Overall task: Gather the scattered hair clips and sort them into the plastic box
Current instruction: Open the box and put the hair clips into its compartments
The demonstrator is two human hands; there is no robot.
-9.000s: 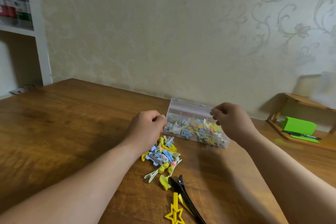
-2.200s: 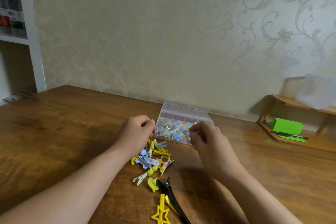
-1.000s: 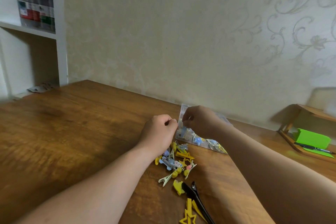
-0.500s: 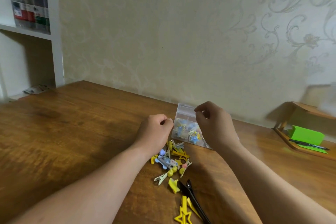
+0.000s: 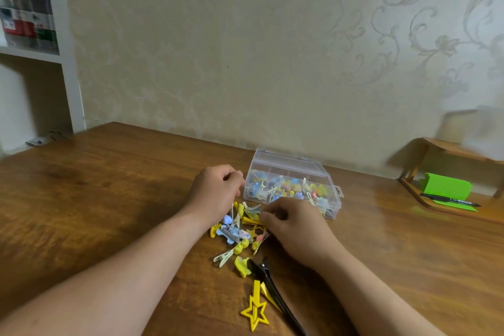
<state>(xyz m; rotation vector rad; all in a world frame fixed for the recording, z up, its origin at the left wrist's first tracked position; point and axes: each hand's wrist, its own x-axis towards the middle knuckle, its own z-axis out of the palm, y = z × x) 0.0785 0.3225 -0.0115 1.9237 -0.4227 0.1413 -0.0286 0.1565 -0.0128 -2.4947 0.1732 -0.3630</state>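
Note:
A clear plastic box (image 5: pixel 289 165) stands open near the wall, with several coloured hair clips in its compartments. In front of it lies a pile of small yellow and blue hair clips (image 5: pixel 238 236). Closer to me are a long black clip (image 5: pixel 274 292) and a yellow star clip (image 5: pixel 255 314). My left hand (image 5: pixel 215 194) hovers over the pile's left side, fingers closed on a few pale clips that hang down from it. My right hand (image 5: pixel 296 228) rests on the pile's right edge, fingertips curled onto a yellow clip; the grip itself is hidden.
The wooden table (image 5: pixel 95 199) runs to the wall behind the box. A small wooden stand (image 5: pixel 447 144) at the right holds green paper (image 5: pixel 447 185) and a black pen (image 5: pixel 450 201). A white shelf (image 5: pixel 30 52) with bottles stands at the far left.
My right hand has come down from the box's near edge to the right side of the pile. The box is now uncovered. My left hand has stayed above the pile.

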